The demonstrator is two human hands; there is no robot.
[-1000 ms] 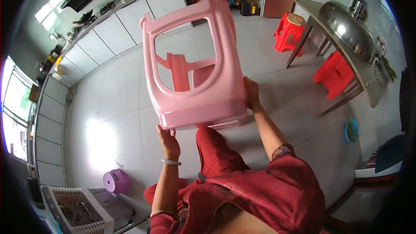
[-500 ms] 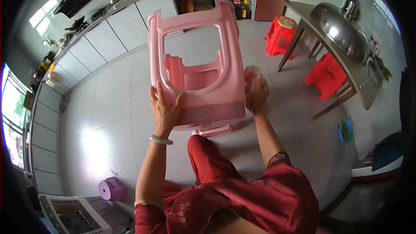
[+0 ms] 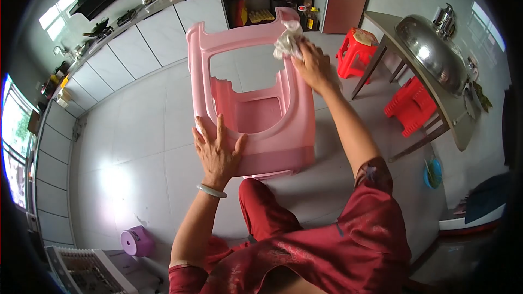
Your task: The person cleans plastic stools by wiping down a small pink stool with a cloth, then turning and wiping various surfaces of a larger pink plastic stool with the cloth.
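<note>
A pink plastic piece of furniture with a large opening through its frame stands in front of me, over the floor. My left hand lies with spread fingers on its near left corner; a pale bangle circles that wrist. In my right hand is a whitish cloth, bunched up and pressed against the far right part of the pink frame. The fingers of that hand are closed round the cloth.
To the right are two red plastic stools and a table bearing a big metal dome cover. A purple stool sits at lower left, and a blue basin at right. White cabinets line the back left.
My right hand has moved with the cloth from the piece's right side up to its far right part. My left hand has shifted slightly right and down, fingers still spread.
</note>
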